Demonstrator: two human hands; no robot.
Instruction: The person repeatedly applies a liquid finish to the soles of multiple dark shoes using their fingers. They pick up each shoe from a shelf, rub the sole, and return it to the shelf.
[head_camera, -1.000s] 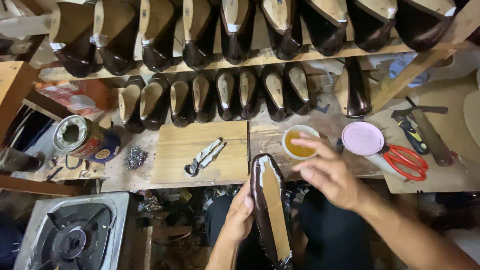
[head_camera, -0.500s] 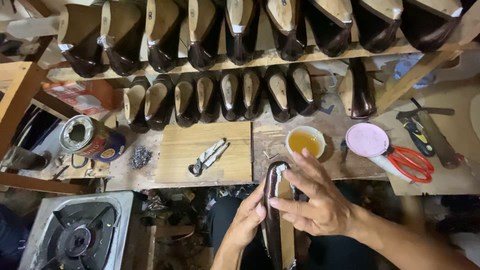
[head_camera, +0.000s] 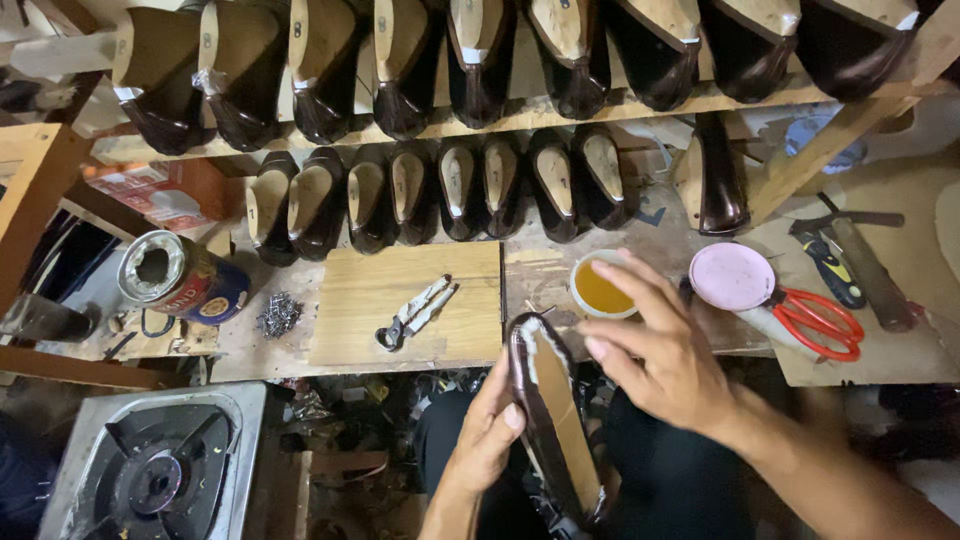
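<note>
A dark shoe upper stretched over a wooden last (head_camera: 553, 415) rests sole-up on my lap. My left hand (head_camera: 488, 430) grips its left side and steadies it. My right hand (head_camera: 660, 345) hovers just right of the shoe's toe with fingers spread, holding nothing, its fingertips reaching over a small white cup of amber glue (head_camera: 600, 288) on the bench edge.
Metal pincers (head_camera: 412, 312) lie on a pale wooden board (head_camera: 370, 330). A heap of small nails (head_camera: 278, 315) and a tin can (head_camera: 180, 278) sit left. A pink lid (head_camera: 731, 276), red scissors (head_camera: 822, 322), rows of lasted shoes (head_camera: 440, 190) and a gas stove (head_camera: 150, 470) surround them.
My right hand dropped from the glue cup onto the shoe sole, then rose back toward the cup. The shoe tilted slightly in my left hand.
</note>
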